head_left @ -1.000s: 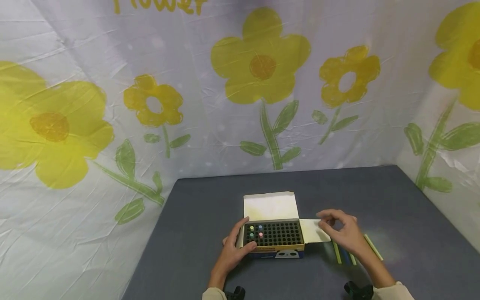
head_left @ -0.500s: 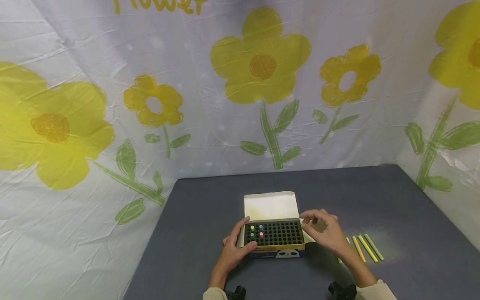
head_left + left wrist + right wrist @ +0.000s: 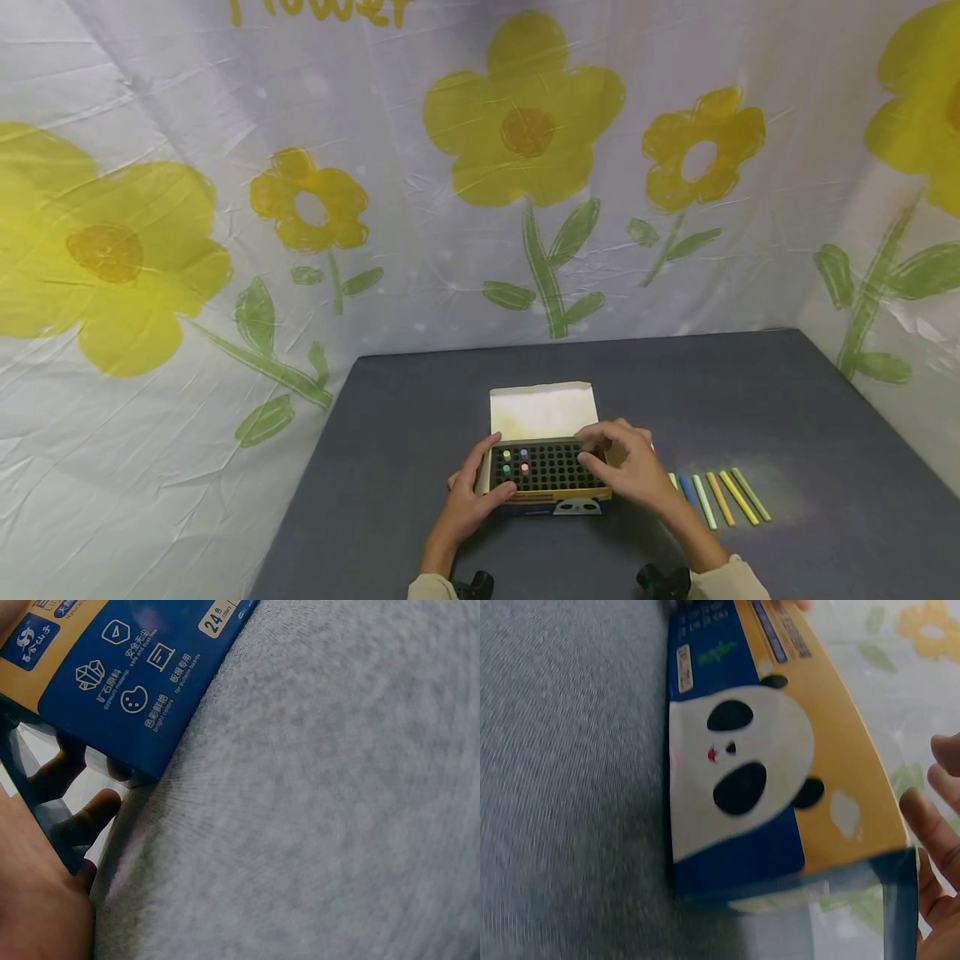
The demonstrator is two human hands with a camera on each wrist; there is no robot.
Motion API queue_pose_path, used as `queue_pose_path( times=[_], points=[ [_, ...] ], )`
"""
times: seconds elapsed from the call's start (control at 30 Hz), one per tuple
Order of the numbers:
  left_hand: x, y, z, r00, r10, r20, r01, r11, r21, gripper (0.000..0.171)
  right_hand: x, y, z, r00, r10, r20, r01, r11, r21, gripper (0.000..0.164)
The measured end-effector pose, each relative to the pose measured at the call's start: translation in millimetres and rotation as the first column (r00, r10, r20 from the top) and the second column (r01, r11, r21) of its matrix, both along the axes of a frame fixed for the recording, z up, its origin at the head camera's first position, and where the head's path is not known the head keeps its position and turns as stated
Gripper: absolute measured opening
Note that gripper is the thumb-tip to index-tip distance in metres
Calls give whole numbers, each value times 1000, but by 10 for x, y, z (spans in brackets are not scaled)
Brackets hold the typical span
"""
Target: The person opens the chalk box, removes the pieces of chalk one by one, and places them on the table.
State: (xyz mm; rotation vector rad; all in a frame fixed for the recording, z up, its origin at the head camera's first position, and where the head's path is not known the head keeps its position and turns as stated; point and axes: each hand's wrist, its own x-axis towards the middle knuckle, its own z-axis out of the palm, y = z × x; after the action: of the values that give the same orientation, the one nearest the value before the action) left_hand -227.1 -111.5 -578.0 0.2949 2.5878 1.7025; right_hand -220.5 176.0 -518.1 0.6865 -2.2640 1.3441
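Note:
An open chalk box [image 3: 572, 494], blue and yellow with a panda face, holds a dark insert with rows of round holes. A few chalk sticks, among them a pink chalk [image 3: 524, 469], stand in its left holes. My left hand [image 3: 467, 500] grips the box's left end, thumb on the front edge and fingers around the side. Over the box's right end hovers my right hand [image 3: 626, 467], thumb and index finger apart, with nothing visible between them. In the right wrist view, that hand's fingers [image 3: 930, 832] show beside the panda-printed box front.
On the dark table [image 3: 420, 392], right of the box, lies a row of loose chalk, including a blue chalk [image 3: 689, 493] and a yellow chalk [image 3: 738, 497]. The box's white lid [image 3: 543, 412] stands folded back. A flower-printed cloth [image 3: 420, 275] hangs behind.
My right hand has moved left, from the box's right side flap to over the holes at its right end, uncovering more loose chalk. My left hand stays on the box.

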Motion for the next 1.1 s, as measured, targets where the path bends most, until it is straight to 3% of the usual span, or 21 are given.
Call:
queue_pose_path(
  times=[0.23, 0.43, 0.6, 0.9, 1.1],
  points=[
    [22, 9, -3, 1000, -13, -5, 13, 1000, 17, 76, 32, -192, -41, 1000, 13, 13, -14, 999, 51, 26],
    [43, 18, 8, 999, -40, -16, 40, 999, 35, 75, 60, -344, -69, 998, -22, -63, 32, 987, 157, 29],
    [51, 18, 15, 1000, -24, -12, 24, 999, 37, 76, 67, -425, -44, 993, -49, -109, 72, 972, 223, 31],
    [57, 10, -3, 1000, -1, 5, 1, 999, 39, 75, 51, -554, 6, 998, -34, -47, 45, 966, 253, 28],
    [70, 11, -2, 1000, -7, 15, 6, 999, 45, 74, 56, -662, 13, 997, -83, 0, 79, 953, 294, 22]
  ],
)
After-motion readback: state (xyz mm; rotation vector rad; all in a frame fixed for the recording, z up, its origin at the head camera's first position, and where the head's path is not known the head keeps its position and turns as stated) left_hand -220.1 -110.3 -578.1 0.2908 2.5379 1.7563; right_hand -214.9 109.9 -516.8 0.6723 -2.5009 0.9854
